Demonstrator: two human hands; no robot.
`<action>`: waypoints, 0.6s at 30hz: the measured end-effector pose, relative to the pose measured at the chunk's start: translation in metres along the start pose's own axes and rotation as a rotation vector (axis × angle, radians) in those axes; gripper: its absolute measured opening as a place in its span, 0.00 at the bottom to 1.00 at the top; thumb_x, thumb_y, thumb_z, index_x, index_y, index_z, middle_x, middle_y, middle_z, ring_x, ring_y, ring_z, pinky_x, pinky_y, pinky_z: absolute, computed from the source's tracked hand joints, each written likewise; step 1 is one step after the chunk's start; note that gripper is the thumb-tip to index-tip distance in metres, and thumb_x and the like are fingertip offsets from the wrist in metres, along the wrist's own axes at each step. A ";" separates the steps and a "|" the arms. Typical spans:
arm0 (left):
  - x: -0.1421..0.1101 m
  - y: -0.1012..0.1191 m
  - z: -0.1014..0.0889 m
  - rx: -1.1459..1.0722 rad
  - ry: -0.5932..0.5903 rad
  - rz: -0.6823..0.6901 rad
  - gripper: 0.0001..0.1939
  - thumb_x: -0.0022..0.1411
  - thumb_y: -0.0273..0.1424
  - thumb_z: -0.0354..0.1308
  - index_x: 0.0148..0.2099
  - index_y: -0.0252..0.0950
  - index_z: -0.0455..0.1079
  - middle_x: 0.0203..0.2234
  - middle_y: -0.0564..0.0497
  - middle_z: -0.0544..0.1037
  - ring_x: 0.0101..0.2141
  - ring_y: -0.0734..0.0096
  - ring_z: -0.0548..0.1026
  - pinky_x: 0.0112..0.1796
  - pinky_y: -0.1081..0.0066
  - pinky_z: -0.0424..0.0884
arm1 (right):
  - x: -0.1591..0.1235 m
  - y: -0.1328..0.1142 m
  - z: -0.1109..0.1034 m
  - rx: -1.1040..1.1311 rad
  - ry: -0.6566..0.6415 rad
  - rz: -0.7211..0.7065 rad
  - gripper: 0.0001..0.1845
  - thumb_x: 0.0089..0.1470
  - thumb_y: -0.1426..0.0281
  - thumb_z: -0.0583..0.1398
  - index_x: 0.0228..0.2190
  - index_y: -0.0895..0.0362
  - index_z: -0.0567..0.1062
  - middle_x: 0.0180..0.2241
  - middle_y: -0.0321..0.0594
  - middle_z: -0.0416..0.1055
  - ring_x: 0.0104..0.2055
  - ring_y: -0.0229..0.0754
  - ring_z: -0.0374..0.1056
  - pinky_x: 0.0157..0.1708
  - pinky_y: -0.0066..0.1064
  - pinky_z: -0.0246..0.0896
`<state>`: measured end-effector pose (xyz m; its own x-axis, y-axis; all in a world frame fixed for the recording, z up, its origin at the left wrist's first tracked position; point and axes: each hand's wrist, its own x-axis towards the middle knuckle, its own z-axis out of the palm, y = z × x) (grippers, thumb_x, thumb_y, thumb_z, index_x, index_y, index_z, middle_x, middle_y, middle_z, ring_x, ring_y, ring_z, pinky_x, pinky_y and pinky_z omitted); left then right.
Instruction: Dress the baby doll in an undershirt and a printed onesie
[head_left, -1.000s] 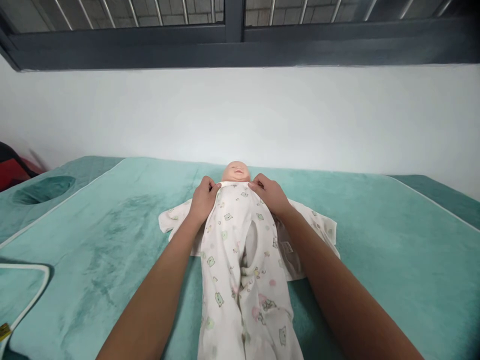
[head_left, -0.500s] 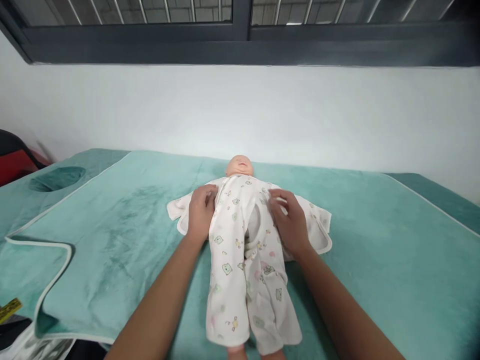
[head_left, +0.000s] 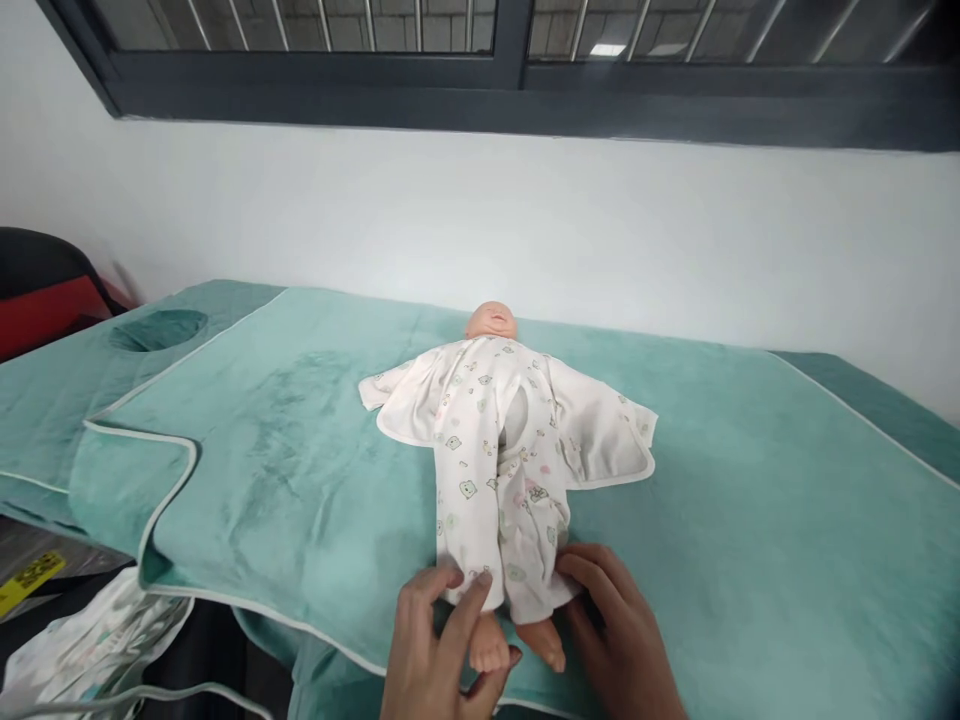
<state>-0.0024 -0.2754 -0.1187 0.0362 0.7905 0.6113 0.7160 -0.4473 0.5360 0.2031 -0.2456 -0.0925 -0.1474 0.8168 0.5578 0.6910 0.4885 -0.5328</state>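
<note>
From the head view, I see the doll (head_left: 492, 320) lying on its back on the green cover (head_left: 735, 450), head toward the wall (head_left: 480, 220), feet toward the person. The pants (head_left: 466, 500) lie over the doll's front, their long axis running along its body from the chest to just short of the feet. The shirt (head_left: 611, 430) spreads to both sides of the doll's trunk, sleeves outward.

What seems to matter is that both hands are at the doll's foot end, so nearly all of the pants stretches away from them, up toward the doll's head. The left hand (head_left: 439, 640) is the nearer one to the foot (head_left: 489, 645) on its side: its digits stand apart, the upper ones at the cuff, another reaching in around the foot. Whether any cloth is pinched there, I can't tell. The right hand (head_left: 619, 635) sits just outside the doll's other leg, fingers bent against the outer edge of that cuff, beside the other foot (head_left: 544, 642). Its thumb is partly hidden, so I can't say if it grips. The two hands are well apart, one on each side of the doll's feet.
</note>
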 end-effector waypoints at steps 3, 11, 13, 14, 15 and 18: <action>0.008 0.007 0.000 -0.005 0.029 0.054 0.17 0.57 0.26 0.60 0.50 0.38 0.70 0.39 0.42 0.70 0.40 0.60 0.73 0.39 0.62 0.75 | 0.005 -0.019 -0.008 0.121 -0.013 0.037 0.07 0.59 0.73 0.56 0.39 0.51 0.72 0.31 0.39 0.73 0.30 0.40 0.72 0.28 0.28 0.70; 0.010 0.014 -0.010 -0.111 0.139 -0.037 0.11 0.59 0.23 0.55 0.44 0.38 0.70 0.35 0.45 0.71 0.35 0.68 0.73 0.34 0.70 0.75 | 0.004 -0.046 -0.029 -0.008 -0.145 -0.194 0.10 0.54 0.78 0.59 0.38 0.54 0.73 0.26 0.39 0.71 0.27 0.40 0.67 0.25 0.31 0.65; 0.008 0.014 -0.009 -0.109 0.152 -0.051 0.11 0.60 0.24 0.55 0.44 0.39 0.71 0.34 0.45 0.71 0.33 0.69 0.74 0.32 0.72 0.75 | 0.003 -0.044 -0.027 -0.058 -0.173 -0.245 0.09 0.53 0.77 0.59 0.36 0.54 0.74 0.26 0.39 0.71 0.26 0.40 0.67 0.26 0.31 0.65; 0.008 0.014 -0.009 -0.109 0.159 -0.053 0.11 0.60 0.24 0.55 0.44 0.39 0.72 0.34 0.45 0.71 0.32 0.69 0.73 0.31 0.72 0.75 | 0.001 -0.043 -0.024 -0.074 -0.170 -0.250 0.08 0.53 0.77 0.60 0.35 0.54 0.74 0.26 0.39 0.71 0.26 0.40 0.68 0.26 0.31 0.65; 0.007 0.015 -0.008 -0.109 0.164 -0.051 0.11 0.60 0.24 0.55 0.44 0.39 0.72 0.33 0.46 0.71 0.30 0.70 0.73 0.29 0.73 0.75 | 0.000 -0.042 -0.022 -0.084 -0.161 -0.252 0.07 0.53 0.76 0.61 0.35 0.55 0.75 0.27 0.40 0.71 0.27 0.41 0.68 0.26 0.32 0.66; 0.009 0.018 -0.010 -0.095 0.188 -0.022 0.11 0.60 0.24 0.55 0.43 0.41 0.73 0.29 0.48 0.71 0.26 0.71 0.71 0.27 0.73 0.73 | -0.005 -0.041 -0.011 -0.123 -0.102 -0.232 0.10 0.52 0.72 0.64 0.39 0.55 0.75 0.31 0.43 0.72 0.30 0.42 0.70 0.28 0.32 0.68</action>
<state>0.0033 -0.2807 -0.0976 -0.1154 0.7128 0.6918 0.6459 -0.4752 0.5975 0.1832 -0.2735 -0.0664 -0.3778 0.7174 0.5854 0.7102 0.6302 -0.3139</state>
